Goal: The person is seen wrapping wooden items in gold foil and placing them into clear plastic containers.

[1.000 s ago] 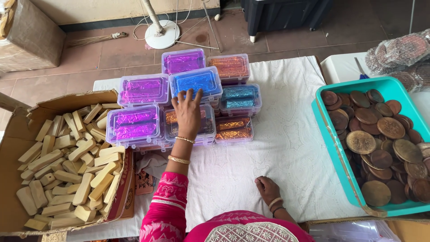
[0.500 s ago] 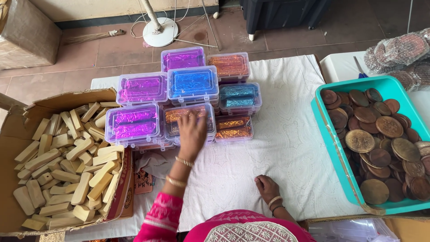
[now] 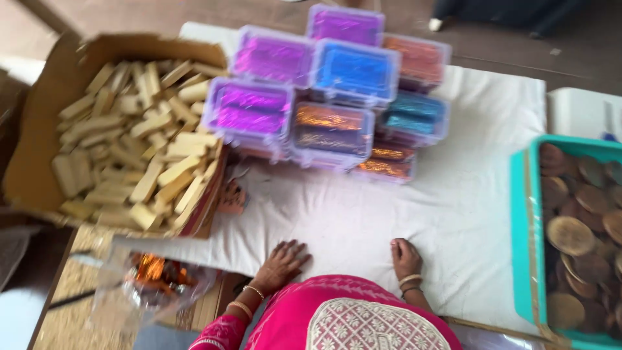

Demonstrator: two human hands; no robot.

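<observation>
At the near edge of the table, both hands lie flat on the white cloth, each grip slack and holding nothing. Her left hand rests with fingers spread, pointing up and slightly right; her right hand sits loosely curled a little way to its right, bangles at the wrist. Beyond both hands, well apart from them, stands a stack of clear plastic boxes filled with purple, blue, teal and orange glitter. Left of the left hand, a cardboard box holds pale wooden blocks. Just below and left of that hand lies a crumpled clear bag with something orange inside, perhaps foil; the blur hides it. Far right of the right hand, a teal tray carries brown discs.
</observation>
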